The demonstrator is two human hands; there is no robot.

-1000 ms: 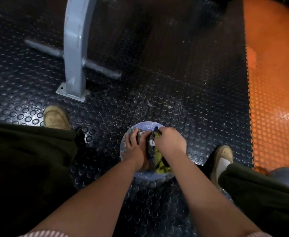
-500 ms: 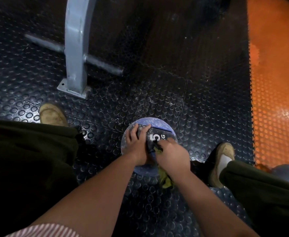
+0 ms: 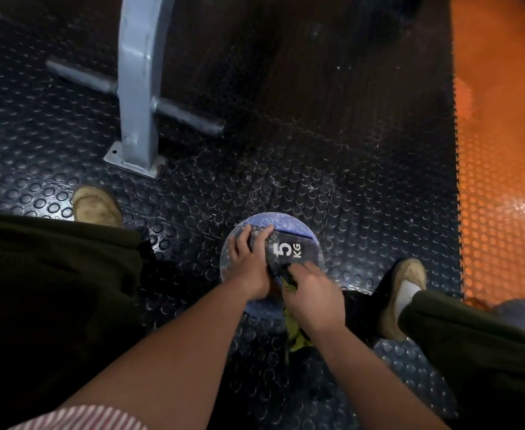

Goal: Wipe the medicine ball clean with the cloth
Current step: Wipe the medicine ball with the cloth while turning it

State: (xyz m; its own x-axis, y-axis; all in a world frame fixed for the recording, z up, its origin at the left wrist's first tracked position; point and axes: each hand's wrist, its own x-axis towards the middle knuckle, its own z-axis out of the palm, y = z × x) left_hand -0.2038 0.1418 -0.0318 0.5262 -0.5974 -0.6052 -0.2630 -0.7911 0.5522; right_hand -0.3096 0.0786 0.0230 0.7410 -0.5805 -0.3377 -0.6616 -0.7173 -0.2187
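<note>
Left hand (image 3: 249, 265): fingers spread flat over the ball (image 3: 289, 223), pressing down, gripping nothing. Right hand (image 3: 314, 297): fingers curled tight round the cloth (image 3: 297, 335), crumpled yellow-green fabric bunched against the ball's near side, its tail hanging below the fist. The ball's round, speckled blue, with a black panel reading "5 KG" in white. It sits on the floor (image 3: 286, 169), black rubber studded with raised discs. Orange studded matting (image 3: 503, 187) runs along the right.

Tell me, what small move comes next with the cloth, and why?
Probably sweep the cloth forward across the 5 KG panel: the right hand grips it at the near side of the medicine ball, the left hand steadies it, and pale specks show farther up.
</note>
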